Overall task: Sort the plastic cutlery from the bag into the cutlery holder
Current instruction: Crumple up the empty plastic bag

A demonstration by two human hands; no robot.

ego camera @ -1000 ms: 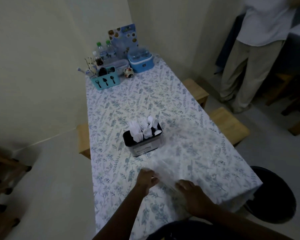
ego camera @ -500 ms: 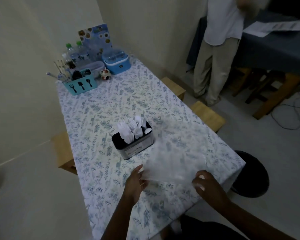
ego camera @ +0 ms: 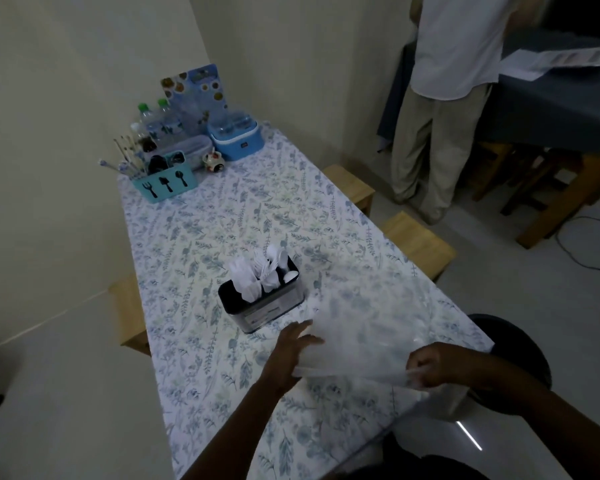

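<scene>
Bag (ego camera: 357, 341) now lifted, stretched at lower centre: left hand (ego camera: 293, 355) pinches one edge, right hand (ego camera: 433, 370), shifted rightward, clenches other. Looks empty; cutlery (ego camera: 260, 275) fills holder (ego camera: 267, 308).

Dim, flat light, faint shadows. Bag (ego camera: 357, 337) hazy between fingers (ego camera: 417, 374); glare streak (ego camera: 468, 435) below them. Edges bow.

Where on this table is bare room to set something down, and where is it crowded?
Bare tablecloth lies between the teal caddy at the far end and the black cutlery holder. Another free patch is the near left corner. Crowded: the far end, with water bottles and a blue lunch box; the plastic bag covers the near right.
</scene>
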